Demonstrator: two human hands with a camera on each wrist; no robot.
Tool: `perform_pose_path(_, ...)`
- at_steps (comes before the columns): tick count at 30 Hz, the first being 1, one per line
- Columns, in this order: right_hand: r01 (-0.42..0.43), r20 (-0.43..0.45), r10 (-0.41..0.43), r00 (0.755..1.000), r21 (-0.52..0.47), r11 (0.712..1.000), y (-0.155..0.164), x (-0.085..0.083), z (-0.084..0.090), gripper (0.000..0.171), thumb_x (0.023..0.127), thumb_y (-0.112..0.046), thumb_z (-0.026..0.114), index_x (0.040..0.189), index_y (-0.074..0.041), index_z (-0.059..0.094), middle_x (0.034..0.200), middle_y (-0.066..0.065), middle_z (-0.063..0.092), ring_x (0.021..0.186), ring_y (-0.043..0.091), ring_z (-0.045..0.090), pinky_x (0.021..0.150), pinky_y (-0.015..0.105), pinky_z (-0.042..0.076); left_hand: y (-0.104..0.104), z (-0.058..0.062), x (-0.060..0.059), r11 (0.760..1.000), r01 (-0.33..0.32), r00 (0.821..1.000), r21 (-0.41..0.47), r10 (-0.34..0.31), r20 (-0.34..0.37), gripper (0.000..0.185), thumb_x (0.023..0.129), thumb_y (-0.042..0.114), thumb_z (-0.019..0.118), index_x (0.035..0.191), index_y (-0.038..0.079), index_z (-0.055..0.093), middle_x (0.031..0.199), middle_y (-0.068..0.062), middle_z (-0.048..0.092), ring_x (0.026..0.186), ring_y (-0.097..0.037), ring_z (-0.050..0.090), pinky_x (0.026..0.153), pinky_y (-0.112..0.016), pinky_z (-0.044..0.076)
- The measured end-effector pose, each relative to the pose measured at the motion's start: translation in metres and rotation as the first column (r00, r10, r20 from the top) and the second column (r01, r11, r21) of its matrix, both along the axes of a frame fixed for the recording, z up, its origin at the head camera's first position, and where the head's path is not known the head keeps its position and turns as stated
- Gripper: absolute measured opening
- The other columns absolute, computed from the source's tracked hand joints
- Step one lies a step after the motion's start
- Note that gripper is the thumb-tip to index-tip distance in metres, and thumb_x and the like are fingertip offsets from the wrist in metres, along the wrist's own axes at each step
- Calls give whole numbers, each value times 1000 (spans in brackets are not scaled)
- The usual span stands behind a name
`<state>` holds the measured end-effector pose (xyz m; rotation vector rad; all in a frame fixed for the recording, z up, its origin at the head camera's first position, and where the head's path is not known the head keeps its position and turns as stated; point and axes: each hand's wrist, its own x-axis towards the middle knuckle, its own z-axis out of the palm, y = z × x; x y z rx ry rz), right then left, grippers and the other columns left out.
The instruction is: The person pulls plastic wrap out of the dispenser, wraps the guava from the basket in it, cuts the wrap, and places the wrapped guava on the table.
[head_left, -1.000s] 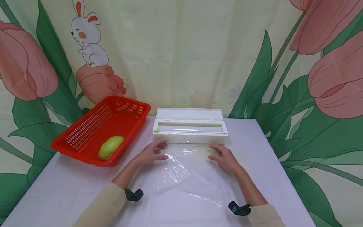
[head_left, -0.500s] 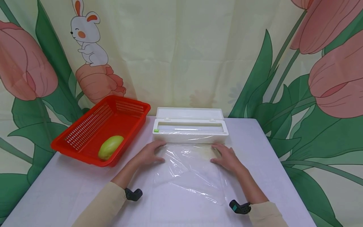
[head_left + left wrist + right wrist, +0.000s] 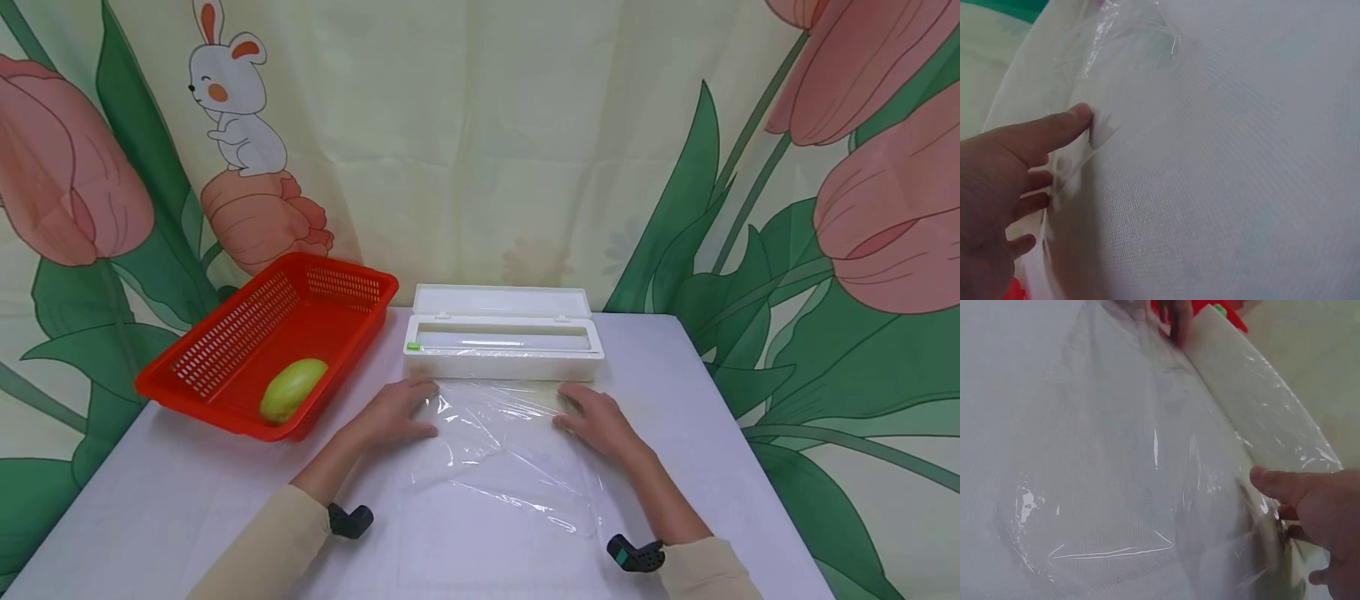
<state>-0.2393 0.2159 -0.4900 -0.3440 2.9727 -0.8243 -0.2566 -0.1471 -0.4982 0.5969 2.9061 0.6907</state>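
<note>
A sheet of clear cling film (image 3: 498, 462) runs from the front of a white cling film dispenser (image 3: 502, 367) toward me, creased and shiny over the table. My left hand (image 3: 393, 410) is at the film's left edge near the box, thumb and fingers spread apart; in the left wrist view its thumb (image 3: 1080, 114) lies against the film. On the opposite edge, my right hand (image 3: 597, 419) has its fingertips close to the box's front right corner. The right wrist view shows the right thumb (image 3: 1260, 476) extended beside the film, the other fingers partly hidden.
Left of the dispenser stands a red plastic basket (image 3: 217, 333) with a yellow-green oval fruit (image 3: 294, 390) in it. The dispenser's lid (image 3: 502, 300) is raised at the back, and a green slider (image 3: 413, 345) sits at its left end. A printed curtain (image 3: 540, 167) hangs behind the table.
My left thumb has dropped toward me, widening its gap from the fingers. Creases in the film have shifted, and its near edge moved slightly. The right hand has barely moved.
</note>
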Motion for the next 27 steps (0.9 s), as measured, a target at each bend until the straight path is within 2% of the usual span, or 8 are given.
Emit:
perform_pose_path(2, -1, 8, 1, 1000, 55, 998, -1, -1, -1, 64, 75, -40, 71, 129, -14, 50, 136, 7, 48, 129, 28, 40, 104, 60, 24, 0, -1, 0, 999, -4, 1000, -33, 4, -2, 77, 65, 47, 77, 132, 24, 48, 139, 3, 44, 129, -19, 38, 106, -44, 34)
perform_pose_path(6, -6, 6, 5, 1000, 125, 992, 1, -3, -4, 71, 72, -43, 73, 132, -13, 48, 141, 8, 43, 131, 30, 37, 101, 70, 15, -3, 3, 1, 998, -44, 998, -46, 46, 40, 85, 61, 52, 78, 135, 27, 44, 141, 6, 41, 129, -20, 37, 108, -47, 30)
perform_pose_path(9, -8, 6, 7, 1000, 141, 990, 3, -4, -5, 75, 70, -44, 74, 133, -13, 47, 142, 7, 41, 132, 31, 36, 100, 72, 13, -6, 7, 1, 998, -48, 997, -46, 51, 62, 88, 60, 51, 78, 137, 28, 42, 142, 7, 41, 130, -18, 36, 110, -47, 27)
perform_pose_path(15, -13, -13, 15, 1000, 150, 989, 10, -3, -3, 79, 68, -48, 75, 132, -13, 47, 142, 8, 41, 131, 32, 36, 100, 72, 13, -13, 10, 0, 998, -17, 998, -58, 20, 54, 88, 61, 55, 76, 137, 29, 40, 143, 9, 39, 133, -14, 33, 112, -46, 23)
perform_pose_path(21, -12, -34, 14, 999, 73, 997, 15, -3, -2, 74, 67, -44, 77, 128, -12, 51, 138, 10, 45, 129, 33, 38, 101, 68, 18, -21, 9, -1, 999, -4, 1000, -32, 5, 21, 84, 62, 54, 76, 136, 27, 44, 140, 6, 44, 132, -18, 36, 109, -45, 30)
perform_pose_path(27, -95, -36, 93, 995, -51, 994, 9, 7, 4, 71, 69, -41, 76, 128, -11, 51, 137, 10, 46, 129, 31, 40, 104, 52, 32, -22, 10, 7, 999, -11, 998, 47, 7, 67, 80, 62, 49, 79, 132, 28, 47, 134, 9, 49, 129, -16, 41, 103, -41, 40)
